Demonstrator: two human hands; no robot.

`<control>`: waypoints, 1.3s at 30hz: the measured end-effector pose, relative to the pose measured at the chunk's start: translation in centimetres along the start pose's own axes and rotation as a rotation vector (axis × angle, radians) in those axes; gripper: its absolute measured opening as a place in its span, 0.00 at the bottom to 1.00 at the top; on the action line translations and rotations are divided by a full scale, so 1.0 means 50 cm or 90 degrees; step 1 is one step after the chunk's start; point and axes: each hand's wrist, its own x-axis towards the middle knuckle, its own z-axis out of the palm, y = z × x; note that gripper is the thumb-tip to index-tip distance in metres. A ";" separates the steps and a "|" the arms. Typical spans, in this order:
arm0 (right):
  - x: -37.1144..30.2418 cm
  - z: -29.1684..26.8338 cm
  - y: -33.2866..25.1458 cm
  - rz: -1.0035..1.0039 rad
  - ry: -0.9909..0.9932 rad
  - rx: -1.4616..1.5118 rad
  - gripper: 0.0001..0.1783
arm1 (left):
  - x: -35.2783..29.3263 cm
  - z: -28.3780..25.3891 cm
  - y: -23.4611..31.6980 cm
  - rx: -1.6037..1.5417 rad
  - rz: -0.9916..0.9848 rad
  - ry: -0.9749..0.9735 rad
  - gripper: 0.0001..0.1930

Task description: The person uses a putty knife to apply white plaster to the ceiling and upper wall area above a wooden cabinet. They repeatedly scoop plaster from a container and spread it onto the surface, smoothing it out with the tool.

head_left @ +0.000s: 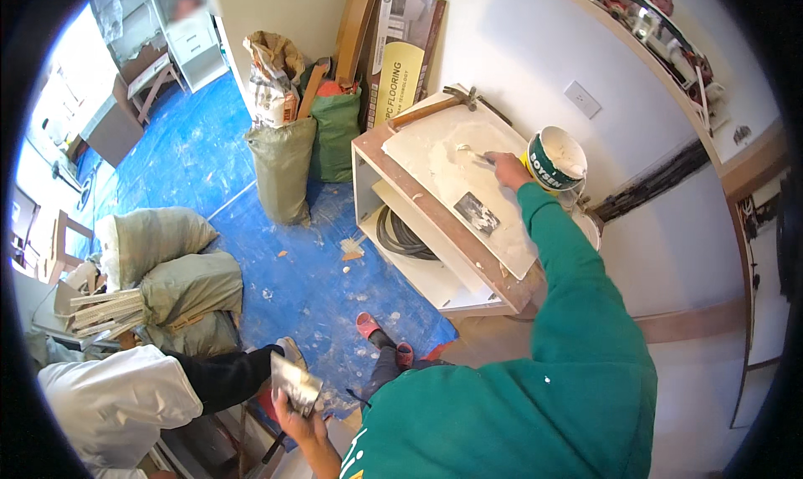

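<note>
Head view, rectangular metal plate [296,382] in left grip [303,426]

Room under renovation
A stained blue sheet [322,266] covers the floor, with stuffed sacks [284,170], a tall carton [410,48], a hammer [431,111] and a paste bucket [548,168] around.

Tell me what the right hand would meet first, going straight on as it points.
The right hand, holding a small putty knife, would probably first meet white paste spread on the flat white board; depth is unclear.
</note>
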 end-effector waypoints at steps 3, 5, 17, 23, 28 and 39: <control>-0.073 -0.045 -0.082 0.022 0.178 0.150 0.25 | 0.066 0.131 -0.044 -0.021 -0.032 -0.071 0.20; -0.126 -0.084 -0.144 0.045 0.192 0.375 0.25 | 0.100 0.242 -0.081 -0.006 -0.104 -0.112 0.18; -0.536 -0.293 -0.462 -0.267 0.363 0.520 0.24 | -0.020 0.697 -0.186 -0.021 -0.328 -0.320 0.13; -0.597 -0.291 -0.438 -0.227 0.396 0.387 0.31 | -0.046 0.720 -0.211 0.052 -0.338 -0.423 0.10; -0.589 -0.314 -0.352 -0.073 0.361 0.167 0.32 | -0.030 0.786 -0.209 0.046 -0.440 -0.498 0.08; -0.558 -0.306 -0.462 0.222 0.603 0.323 0.28 | 0.031 0.900 -0.329 0.181 -0.570 -0.569 0.10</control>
